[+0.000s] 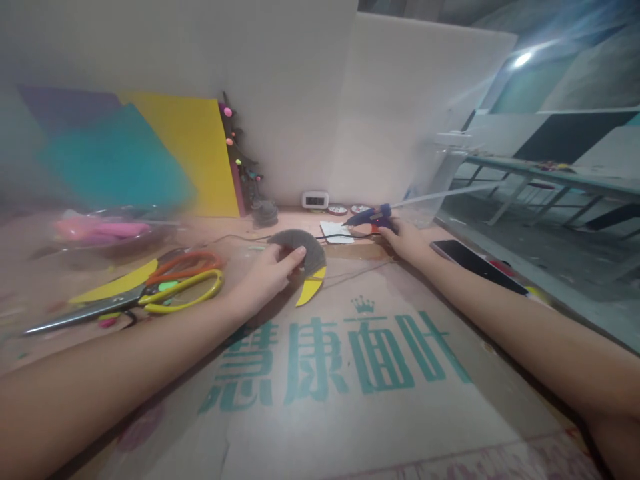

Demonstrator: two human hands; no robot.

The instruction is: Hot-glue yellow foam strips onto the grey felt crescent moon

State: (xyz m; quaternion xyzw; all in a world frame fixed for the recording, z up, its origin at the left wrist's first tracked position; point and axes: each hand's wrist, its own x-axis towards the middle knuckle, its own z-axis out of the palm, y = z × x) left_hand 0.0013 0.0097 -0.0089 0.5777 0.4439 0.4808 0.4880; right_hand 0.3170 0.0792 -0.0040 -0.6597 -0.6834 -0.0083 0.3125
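Note:
Between the thumb and fingers of my left hand (273,270) is a curved grey crescent piece (314,252), held just above the cardboard. A pointed yellow piece (311,288) continues the curve at its lower end. My right hand (403,237) is wrapped round the handle of a blue hot glue gun (370,215), which has a long clear glue stick (440,195) jutting from its back. The gun's nozzle points left, over a small white paper (336,231). My fingers partly hide the grey piece and the gun's handle.
Scissors (183,290) with orange and yellow handles lie left, near a yellow strip (120,281). A phone (477,267) lies right. A small digital clock (315,199) stands at the back. Coloured sheets (200,153) lean against the white panel. Printed cardboard (320,427) covers the front.

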